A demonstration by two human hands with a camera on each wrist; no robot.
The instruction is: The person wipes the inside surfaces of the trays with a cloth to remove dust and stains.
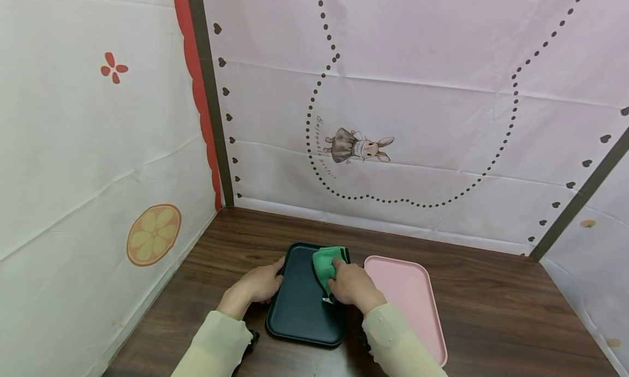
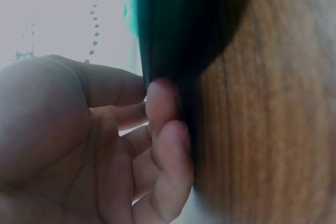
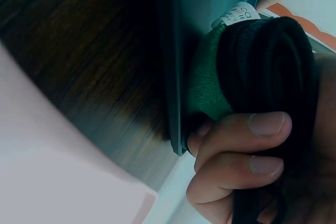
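Note:
A dark blue-green rectangular tray (image 1: 297, 311) with a raised rim lies on the wooden table. My left hand (image 1: 257, 284) holds its left edge; in the left wrist view the thumb is at the rim and curled fingertips (image 2: 164, 100) reach its underside. My right hand (image 1: 355, 284) grips a folded green cloth (image 1: 324, 263) with dark edging, pressed onto the right part of the tray. The right wrist view shows curled fingers around the cloth's thick black folds (image 3: 268, 66), and a white printed tag (image 3: 239, 14) sticking out. The palm's inside is partly hidden there.
A pink tray (image 1: 405, 295) lies just right of the dark one, partly covered by my right forearm. The brown wooden table (image 1: 496, 311) meets a printed fabric wall (image 1: 422, 120) at the back, with fabric walls on both sides too.

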